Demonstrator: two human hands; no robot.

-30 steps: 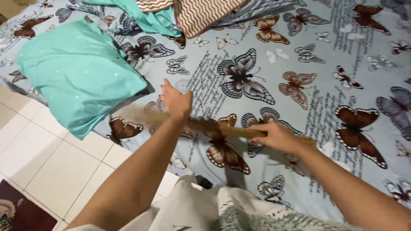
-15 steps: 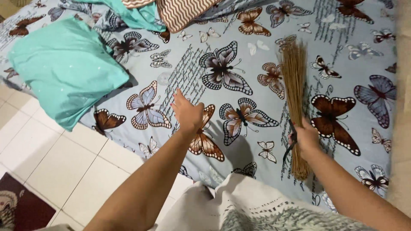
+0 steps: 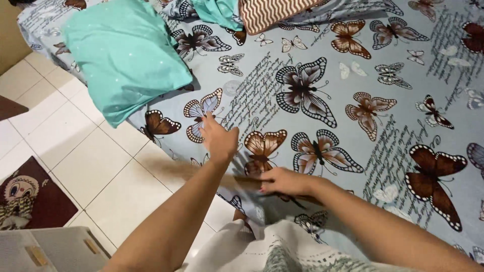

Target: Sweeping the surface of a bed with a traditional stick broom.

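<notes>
My right hand (image 3: 285,181) grips the handle end of a stick broom (image 3: 174,168), whose brown bristles blur to the left past the edge of the bed (image 3: 383,156). The bed carries a grey sheet printed with large butterflies. My left hand (image 3: 218,138) hovers flat over the sheet near the bed's edge, fingers spread, holding nothing. It sits just above and left of my right hand.
A teal pillow (image 3: 126,55) lies at the bed's left corner. A brown-and-white zigzag cloth (image 3: 269,12) and a teal cloth (image 3: 217,10) lie at the top. White floor tiles (image 3: 85,161), a dark mat (image 3: 27,194) and a grey box (image 3: 48,249) are at the left.
My right hand has swung the broom from upright on the right down and left across the sheet, bristles now past the bed's edge. The view shifted, and my left hand stayed over the sheet.
</notes>
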